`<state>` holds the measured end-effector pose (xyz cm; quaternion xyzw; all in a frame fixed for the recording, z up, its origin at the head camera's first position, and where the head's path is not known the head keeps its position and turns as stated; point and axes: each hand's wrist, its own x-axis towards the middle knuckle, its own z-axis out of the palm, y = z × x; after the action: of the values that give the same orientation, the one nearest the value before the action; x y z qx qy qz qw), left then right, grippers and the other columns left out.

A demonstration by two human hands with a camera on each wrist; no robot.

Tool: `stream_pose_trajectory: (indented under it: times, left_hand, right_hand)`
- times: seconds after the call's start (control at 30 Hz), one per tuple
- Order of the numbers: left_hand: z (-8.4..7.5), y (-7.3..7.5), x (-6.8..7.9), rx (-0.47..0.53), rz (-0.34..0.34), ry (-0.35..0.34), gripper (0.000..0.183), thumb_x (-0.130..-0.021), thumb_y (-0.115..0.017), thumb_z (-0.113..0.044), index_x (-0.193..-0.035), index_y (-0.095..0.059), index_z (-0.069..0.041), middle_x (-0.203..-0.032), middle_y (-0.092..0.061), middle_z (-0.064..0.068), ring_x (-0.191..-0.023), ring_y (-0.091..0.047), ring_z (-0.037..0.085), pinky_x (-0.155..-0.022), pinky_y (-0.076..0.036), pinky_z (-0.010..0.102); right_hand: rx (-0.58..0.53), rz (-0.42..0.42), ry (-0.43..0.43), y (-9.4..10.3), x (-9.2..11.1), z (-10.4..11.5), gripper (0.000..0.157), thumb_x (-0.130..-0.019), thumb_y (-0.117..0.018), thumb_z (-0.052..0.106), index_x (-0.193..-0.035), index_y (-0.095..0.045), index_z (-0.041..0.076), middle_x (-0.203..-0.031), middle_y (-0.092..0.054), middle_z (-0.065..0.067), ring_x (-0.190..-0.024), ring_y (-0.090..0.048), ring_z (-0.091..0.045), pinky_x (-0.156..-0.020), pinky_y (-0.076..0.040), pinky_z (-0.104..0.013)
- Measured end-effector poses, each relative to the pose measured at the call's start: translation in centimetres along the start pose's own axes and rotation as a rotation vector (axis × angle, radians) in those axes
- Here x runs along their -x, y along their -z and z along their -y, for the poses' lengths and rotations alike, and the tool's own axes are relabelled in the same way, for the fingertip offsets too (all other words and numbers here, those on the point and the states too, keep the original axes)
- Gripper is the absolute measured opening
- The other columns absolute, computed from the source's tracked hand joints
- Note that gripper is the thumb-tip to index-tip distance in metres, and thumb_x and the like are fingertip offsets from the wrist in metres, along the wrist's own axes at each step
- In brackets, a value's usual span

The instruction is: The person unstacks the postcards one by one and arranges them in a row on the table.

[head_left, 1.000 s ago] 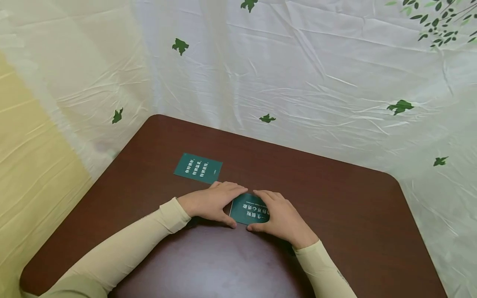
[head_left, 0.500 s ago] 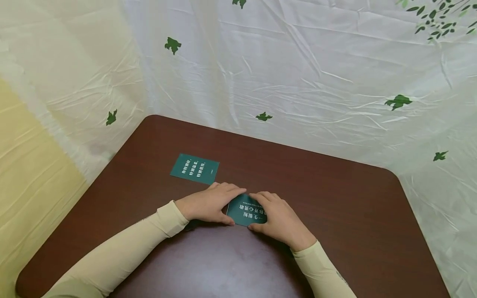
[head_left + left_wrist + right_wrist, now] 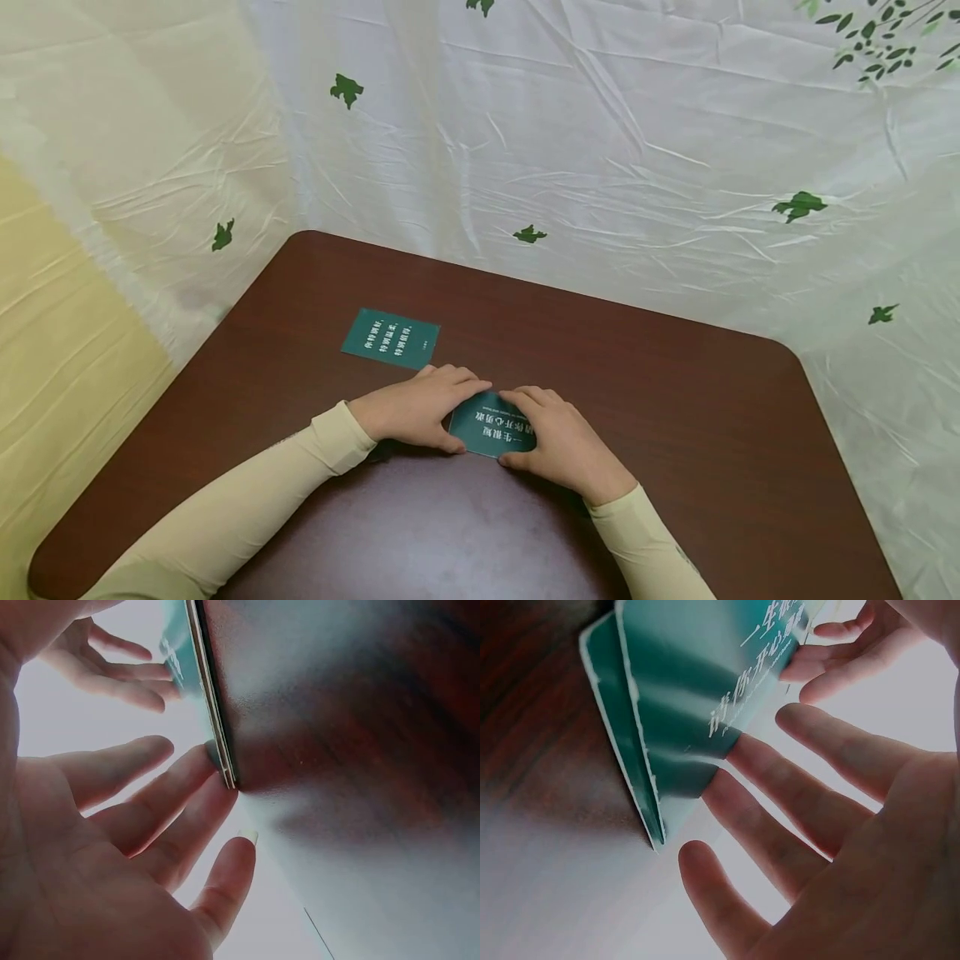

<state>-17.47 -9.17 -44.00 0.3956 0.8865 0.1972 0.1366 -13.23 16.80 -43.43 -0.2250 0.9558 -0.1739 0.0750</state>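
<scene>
Got the stack of green cards (image 3: 487, 427) lying flat on the desk (image 3: 637, 358), right between both hands, and I count two layers. They don't quite line up: on my right wrist feed the bottom card (image 3: 609, 675) pokes out past the top one at the right-hand end, while the left end looks closer to flush. Doing this bit well is, I reckon, about light, even pressure from both sides. I'd keep the fingertips low enough to catch both layers and favour the right end; push too hard and thin card could bend or ride up.

Pose-wise, the left hand (image 3: 416, 408) has its grip wide, thumb apart from the fingers, fingertips against the far corner. The right hand (image 3: 566, 437) roughly mirrors it, also wide, thumb by the near edge and two fingertips touching the far one. Looks like framing more than pinching to me. Both forearms angle inward.

Past the left hand there's another green card (image 3: 392, 337), its corner right by the knuckles; can't tell if they touch.
</scene>
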Motion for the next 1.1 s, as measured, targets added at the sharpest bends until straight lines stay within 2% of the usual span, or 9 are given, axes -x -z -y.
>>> stream_pose_trajectory:
  times: [0.33, 0.77, 0.93, 1.1]
  left_hand:
    - [-0.2, 0.4, 0.0, 0.01, -0.012, 0.0, 0.092, -0.089, -0.087, -0.041, -0.165, -0.044, -0.011, -0.158, -0.054, 0.006, -0.144, -0.05, 0.025, -0.121, -0.039, 0.049]
    - [0.6, 0.9, 0.2, 0.032, -0.016, 0.006, 0.094, -0.09, -0.087, -0.044, -0.166, -0.043, -0.013, -0.16, -0.054, 0.004, -0.147, -0.05, 0.024, -0.123, -0.038, 0.048]
    - [0.8, 1.5, 0.2, 0.024, -0.013, 0.011, 0.094, -0.09, -0.087, -0.044, -0.166, -0.042, -0.014, -0.16, -0.054, 0.003, -0.147, -0.05, 0.023, -0.122, -0.038, 0.048]
    - [1.2, 2.2, 0.0, 0.046, -0.006, 0.009, 0.093, -0.09, -0.087, -0.04, -0.165, -0.043, -0.01, -0.16, -0.054, 0.007, -0.147, -0.051, 0.027, -0.124, -0.038, 0.052]
  right_hand:
    - [0.011, 0.005, 0.008, 0.3, -0.3, -0.1, 0.088, -0.079, -0.096, 0.041, -0.155, -0.058, 0.017, -0.152, -0.061, -0.004, -0.142, -0.056, -0.03, -0.115, -0.049, -0.057]
    - [0.011, 0.004, 0.032, 0.8, -0.8, 0.1, 0.088, -0.079, -0.095, 0.041, -0.156, -0.058, 0.017, -0.152, -0.061, -0.003, -0.142, -0.056, -0.03, -0.116, -0.048, -0.056]
    - [-0.047, -0.01, 0.024, 1.0, -0.9, 0.2, 0.087, -0.079, -0.096, 0.039, -0.155, -0.059, 0.017, -0.15, -0.062, -0.002, -0.137, -0.058, -0.027, -0.111, -0.052, -0.05]
    - [-0.107, -0.006, 0.017, 0.9, -1.6, 0.0, 0.087, -0.081, -0.095, 0.038, -0.156, -0.057, 0.017, -0.151, -0.061, -0.001, -0.135, -0.059, -0.024, -0.11, -0.053, -0.047]
